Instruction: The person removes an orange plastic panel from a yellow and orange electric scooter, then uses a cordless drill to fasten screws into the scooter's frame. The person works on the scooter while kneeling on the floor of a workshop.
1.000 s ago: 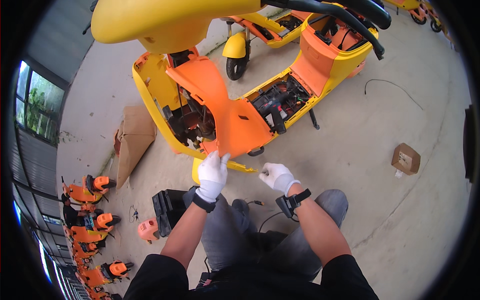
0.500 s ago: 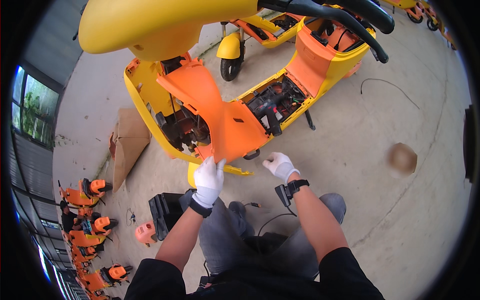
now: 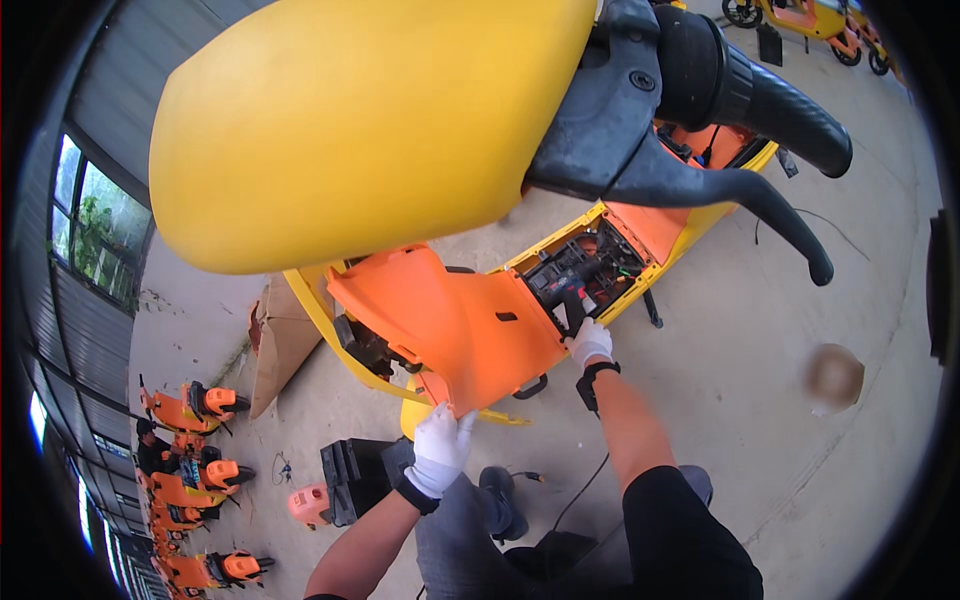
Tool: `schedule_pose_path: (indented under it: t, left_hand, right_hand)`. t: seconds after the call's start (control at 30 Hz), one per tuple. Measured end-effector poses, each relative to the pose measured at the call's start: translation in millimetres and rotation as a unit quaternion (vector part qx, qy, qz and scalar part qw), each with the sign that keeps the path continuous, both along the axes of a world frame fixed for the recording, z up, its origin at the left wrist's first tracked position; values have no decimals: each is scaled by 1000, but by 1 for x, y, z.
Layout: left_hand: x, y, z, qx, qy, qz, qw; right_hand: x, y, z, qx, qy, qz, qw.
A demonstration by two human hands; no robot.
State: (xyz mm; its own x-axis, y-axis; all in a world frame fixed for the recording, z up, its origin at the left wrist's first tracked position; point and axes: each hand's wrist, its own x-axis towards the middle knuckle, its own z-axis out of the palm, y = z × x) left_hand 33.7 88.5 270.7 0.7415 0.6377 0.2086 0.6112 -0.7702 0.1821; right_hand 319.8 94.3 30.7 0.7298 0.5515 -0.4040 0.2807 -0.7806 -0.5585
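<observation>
White-gloved, my left hand (image 3: pixel 438 455) pinches the near lower edge of the orange footboard panel (image 3: pixel 485 330) on a yellow-and-orange electric scooter. My right hand (image 3: pixel 592 343), also in a white glove, reaches into the open compartment's near edge, its fingers closed at the handle end of a black-and-red cordless drill (image 3: pixel 570 303). The drill lies across the wiring and dark parts inside the open floor compartment (image 3: pixel 625 265). A black strap circles each wrist. The orange panel stands off the yellow body (image 3: pixel 345 350) at the front, where dark inner parts show.
The scooter's yellow head cover (image 3: pixel 370 130) and black brake lever (image 3: pixel 740 190) loom close overhead. Around my legs are a black case (image 3: pixel 355 480), a pink-orange part (image 3: pixel 308 505) and a cable (image 3: pixel 583 495). Cardboard (image 3: pixel 285 345) leans at left; several scooters stand beyond.
My right hand has moved forward from beside the panel to the drill. My left hand stays at the panel's edge. My view has shifted closer to the handlebar, which now fills the top.
</observation>
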Motion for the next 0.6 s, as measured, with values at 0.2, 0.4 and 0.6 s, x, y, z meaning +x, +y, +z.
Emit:
schedule_pose_path:
  t: [0.2,0.4,0.6]
  left_hand:
    - [2,-4,-1,4,-12,-11,1000]
    - [0,-5,0,-19,-22,10,1000]
    - [3,-8,0,-30,-3,35,999]
  right_hand:
    - [6,5,-47,13,39,-44,998]
    - [16,12,-43,87,74,-54,992]
    - [31,-13,12,232,275,-36,932]
